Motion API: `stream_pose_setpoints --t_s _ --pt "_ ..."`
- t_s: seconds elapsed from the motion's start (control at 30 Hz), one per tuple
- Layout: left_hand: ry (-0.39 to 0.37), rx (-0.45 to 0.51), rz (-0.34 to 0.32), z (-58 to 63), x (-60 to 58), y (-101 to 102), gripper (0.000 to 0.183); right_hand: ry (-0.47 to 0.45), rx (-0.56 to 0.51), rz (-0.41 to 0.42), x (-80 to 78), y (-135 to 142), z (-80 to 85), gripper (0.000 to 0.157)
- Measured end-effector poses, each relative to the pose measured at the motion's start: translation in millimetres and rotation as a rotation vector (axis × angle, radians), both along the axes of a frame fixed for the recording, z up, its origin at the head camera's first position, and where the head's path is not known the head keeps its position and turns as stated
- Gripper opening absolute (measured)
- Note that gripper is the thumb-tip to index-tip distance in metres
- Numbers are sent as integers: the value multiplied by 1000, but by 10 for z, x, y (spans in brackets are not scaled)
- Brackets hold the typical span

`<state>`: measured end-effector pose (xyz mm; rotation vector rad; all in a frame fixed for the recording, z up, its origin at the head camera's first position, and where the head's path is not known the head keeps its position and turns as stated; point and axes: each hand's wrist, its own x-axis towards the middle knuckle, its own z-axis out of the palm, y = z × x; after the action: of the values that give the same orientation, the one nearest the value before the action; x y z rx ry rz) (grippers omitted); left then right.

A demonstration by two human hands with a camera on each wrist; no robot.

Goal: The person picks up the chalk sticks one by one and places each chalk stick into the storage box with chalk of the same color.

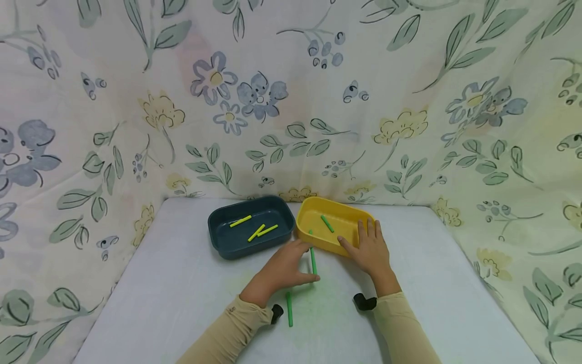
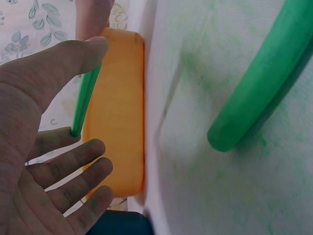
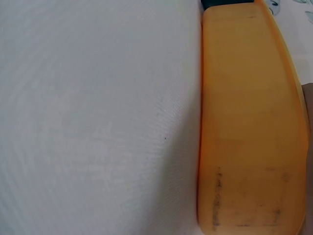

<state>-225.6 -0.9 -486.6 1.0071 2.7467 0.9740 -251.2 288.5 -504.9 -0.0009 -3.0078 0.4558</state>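
My left hand (image 1: pixel 283 266) pinches a stick of green chalk (image 2: pixel 86 100) lengthwise between thumb tip and index fingertip, just in front of the yellow tray (image 1: pixel 325 243); its other fingers are spread. Beneath the left wrist, a second green chalk stick (image 1: pixel 289 309) lies on the table. Inside the yellow tray is a green chalk piece (image 1: pixel 327 224), and the tip of another green piece (image 1: pixel 310 231) shows by the near wall. My right hand (image 1: pixel 370 255) rests on the tray's right end with fairly straight fingers; its wrist view shows mostly the tray's side.
Left of the yellow tray stands a dark blue tray (image 1: pixel 254 247) with several yellow chalk sticks (image 1: pixel 267 230) inside. Green smudges mark the white tabletop (image 1: pixel 159 303). A floral cloth (image 1: pixel 291 101) hangs behind and along both sides.
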Motion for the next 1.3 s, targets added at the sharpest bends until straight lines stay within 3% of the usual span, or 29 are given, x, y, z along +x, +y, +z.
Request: stream_pose_setpoints --t_s 0.27,0.57,0.93,1.17,1.3 --pt "15 23 4 23 -21 46 81 -2 -13 -3 4 -3 -9 109" --pt "41 -33 72 85 -58 105 84 -8 -17 -3 -3 5 -5 109" --pt "56 -52 103 30 -117 141 85 -9 -7 -6 9 8 -24 107" --pt "154 -2 102 38 -146 178 49 -3 6 -5 3 6 -25 108" --pt "180 20 114 49 -168 194 41 0 -2 -6 2 7 -22 108"
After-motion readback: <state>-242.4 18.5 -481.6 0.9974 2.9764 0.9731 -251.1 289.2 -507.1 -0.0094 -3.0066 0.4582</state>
